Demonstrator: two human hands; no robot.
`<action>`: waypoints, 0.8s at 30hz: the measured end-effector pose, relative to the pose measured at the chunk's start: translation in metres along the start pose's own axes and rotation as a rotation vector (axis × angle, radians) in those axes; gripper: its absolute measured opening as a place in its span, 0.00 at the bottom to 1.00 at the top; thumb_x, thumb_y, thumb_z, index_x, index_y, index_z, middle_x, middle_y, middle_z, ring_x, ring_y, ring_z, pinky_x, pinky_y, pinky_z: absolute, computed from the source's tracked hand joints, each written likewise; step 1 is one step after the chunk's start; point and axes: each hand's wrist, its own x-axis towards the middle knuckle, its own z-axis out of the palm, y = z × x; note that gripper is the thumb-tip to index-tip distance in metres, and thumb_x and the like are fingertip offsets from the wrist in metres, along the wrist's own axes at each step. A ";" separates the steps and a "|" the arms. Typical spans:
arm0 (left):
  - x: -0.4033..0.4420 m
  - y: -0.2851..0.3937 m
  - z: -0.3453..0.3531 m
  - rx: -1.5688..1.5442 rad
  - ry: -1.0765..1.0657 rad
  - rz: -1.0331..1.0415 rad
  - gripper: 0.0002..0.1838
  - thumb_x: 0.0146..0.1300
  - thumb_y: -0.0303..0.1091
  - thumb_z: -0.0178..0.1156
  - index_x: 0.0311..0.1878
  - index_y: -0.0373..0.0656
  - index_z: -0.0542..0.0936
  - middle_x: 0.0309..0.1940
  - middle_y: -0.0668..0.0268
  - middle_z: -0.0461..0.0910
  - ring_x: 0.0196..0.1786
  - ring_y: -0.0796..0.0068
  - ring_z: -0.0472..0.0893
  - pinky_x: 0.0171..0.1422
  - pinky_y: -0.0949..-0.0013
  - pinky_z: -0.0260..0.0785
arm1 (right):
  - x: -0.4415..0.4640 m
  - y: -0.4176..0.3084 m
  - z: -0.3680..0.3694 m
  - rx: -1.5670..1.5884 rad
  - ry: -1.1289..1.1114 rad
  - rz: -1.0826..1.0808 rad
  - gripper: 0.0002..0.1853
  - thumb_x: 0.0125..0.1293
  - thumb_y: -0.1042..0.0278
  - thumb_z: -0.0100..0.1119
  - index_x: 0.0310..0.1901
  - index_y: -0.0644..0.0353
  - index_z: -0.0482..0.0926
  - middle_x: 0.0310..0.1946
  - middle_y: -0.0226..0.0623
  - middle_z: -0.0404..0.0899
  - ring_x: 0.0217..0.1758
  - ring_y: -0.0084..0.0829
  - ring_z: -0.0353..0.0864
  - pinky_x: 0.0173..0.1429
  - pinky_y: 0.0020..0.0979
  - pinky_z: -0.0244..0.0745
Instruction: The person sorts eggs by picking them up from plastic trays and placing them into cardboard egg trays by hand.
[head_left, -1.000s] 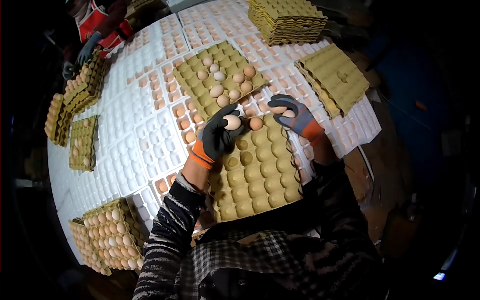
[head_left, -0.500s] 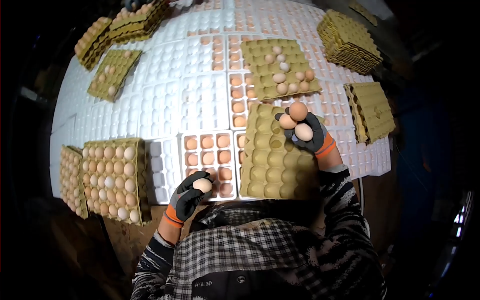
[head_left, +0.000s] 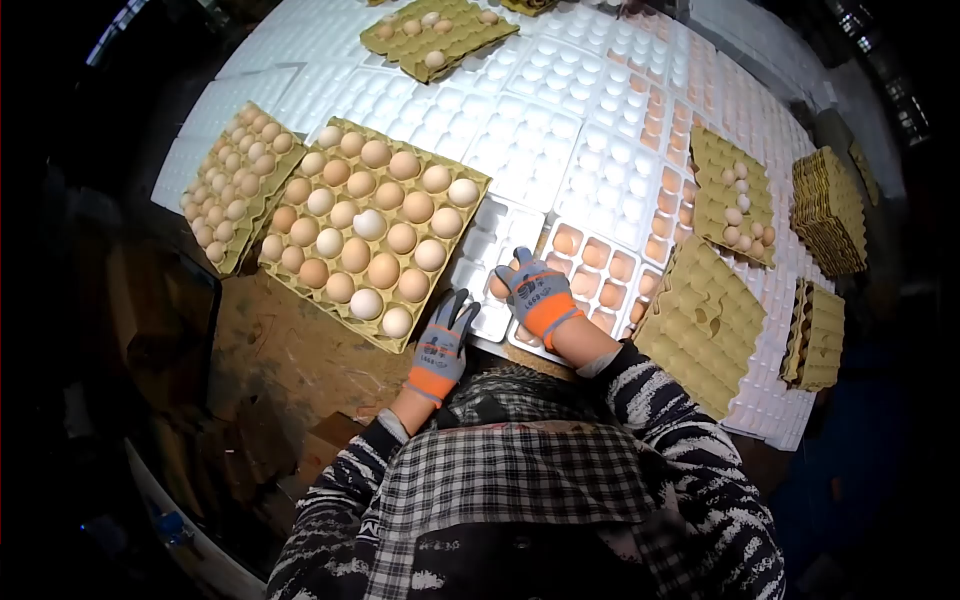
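My right hand (head_left: 540,293), in a grey and orange glove, curls over the near part of a white plastic tray, its fingers around a light brown egg (head_left: 499,286); part of the grip is hidden under the palm. Beside it, the white tray with brown eggs (head_left: 611,295) is partly covered by my hand and wrist. My left hand (head_left: 442,345), gloved alike, has its fingers spread near the lower right edge of a pulp tray (head_left: 451,248) full of eggs, holding nothing I can see. An unfilled white tray (head_left: 478,245) lies between that pulp tray and my right hand.
Another pulp tray of eggs (head_left: 240,180) leans at the left. An eggless pulp tray (head_left: 705,320) lies on the right, with a partly filled one (head_left: 715,165) behind it. Stacked pulp trays (head_left: 828,210) stand far right. White trays (head_left: 520,145) cover the table.
The view has swung left. My right hand has moved from the eggless pulp tray to the white trays. My left hand no longer holds its egg and is now beside the full pulp tray.
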 end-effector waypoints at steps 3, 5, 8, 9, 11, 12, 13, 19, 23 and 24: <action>0.001 -0.020 0.027 0.207 -0.205 -0.061 0.39 0.56 0.24 0.55 0.74 0.35 0.60 0.75 0.49 0.57 0.76 0.49 0.59 0.80 0.57 0.53 | 0.002 -0.015 0.002 -0.010 0.080 0.018 0.23 0.69 0.63 0.51 0.66 0.44 0.74 0.66 0.47 0.68 0.54 0.44 0.83 0.50 0.40 0.82; -0.010 -0.029 0.031 0.063 -0.117 -0.030 0.39 0.56 0.23 0.54 0.75 0.36 0.60 0.75 0.48 0.57 0.76 0.48 0.59 0.80 0.57 0.53 | 0.011 -0.027 0.015 0.114 0.293 -0.115 0.23 0.70 0.63 0.48 0.66 0.41 0.73 0.67 0.45 0.69 0.56 0.42 0.82 0.50 0.41 0.82; -0.022 -0.032 0.014 -0.136 -0.039 0.018 0.38 0.57 0.20 0.51 0.75 0.37 0.59 0.75 0.46 0.57 0.75 0.45 0.59 0.80 0.57 0.53 | 0.023 -0.035 0.038 0.013 0.257 -0.134 0.21 0.70 0.61 0.52 0.65 0.43 0.74 0.56 0.42 0.76 0.53 0.41 0.81 0.49 0.39 0.80; -0.024 -0.032 0.005 -0.196 -0.046 0.031 0.39 0.57 0.17 0.49 0.76 0.37 0.58 0.74 0.45 0.57 0.75 0.45 0.60 0.79 0.57 0.54 | 0.022 -0.037 0.036 0.050 0.240 -0.115 0.21 0.69 0.60 0.53 0.64 0.44 0.75 0.51 0.41 0.77 0.51 0.40 0.81 0.48 0.39 0.80; -0.027 -0.038 0.005 -0.269 -0.031 0.072 0.36 0.58 0.16 0.47 0.74 0.36 0.62 0.72 0.45 0.61 0.74 0.45 0.63 0.78 0.57 0.55 | 0.007 -0.034 0.043 0.071 0.416 -0.261 0.22 0.68 0.61 0.54 0.64 0.47 0.75 0.46 0.38 0.76 0.48 0.38 0.80 0.47 0.37 0.78; -0.032 -0.043 0.009 -0.311 -0.024 0.066 0.35 0.58 0.15 0.46 0.73 0.36 0.63 0.71 0.45 0.63 0.73 0.45 0.64 0.78 0.57 0.56 | 0.001 -0.036 0.048 -0.008 0.389 -0.326 0.23 0.66 0.63 0.54 0.64 0.49 0.75 0.49 0.39 0.76 0.50 0.38 0.78 0.51 0.36 0.75; -0.036 -0.048 0.012 -0.352 -0.017 0.064 0.34 0.58 0.15 0.46 0.71 0.35 0.65 0.70 0.45 0.65 0.72 0.44 0.65 0.77 0.57 0.58 | -0.002 -0.035 0.072 -0.066 0.486 -0.380 0.23 0.66 0.64 0.54 0.63 0.49 0.75 0.54 0.40 0.76 0.56 0.39 0.76 0.57 0.36 0.72; -0.017 -0.028 -0.008 -0.419 -0.014 0.128 0.30 0.57 0.15 0.48 0.65 0.37 0.72 0.64 0.49 0.70 0.68 0.47 0.69 0.74 0.57 0.62 | -0.063 -0.008 0.035 0.283 0.627 -0.264 0.29 0.66 0.58 0.61 0.68 0.53 0.70 0.63 0.40 0.73 0.67 0.41 0.69 0.71 0.43 0.62; -0.002 -0.014 -0.008 -0.402 -0.056 0.161 0.28 0.58 0.13 0.45 0.63 0.37 0.75 0.61 0.50 0.74 0.65 0.48 0.73 0.70 0.57 0.67 | -0.173 0.051 0.005 0.183 0.568 0.239 0.46 0.49 0.50 0.75 0.71 0.52 0.67 0.71 0.47 0.64 0.74 0.53 0.59 0.75 0.51 0.56; 0.001 -0.015 -0.003 -0.460 -0.076 0.121 0.28 0.58 0.12 0.45 0.63 0.37 0.75 0.60 0.51 0.75 0.63 0.49 0.75 0.68 0.57 0.68 | -0.201 0.064 0.010 0.147 0.452 0.345 0.52 0.43 0.47 0.77 0.72 0.49 0.65 0.73 0.51 0.59 0.75 0.58 0.56 0.76 0.54 0.52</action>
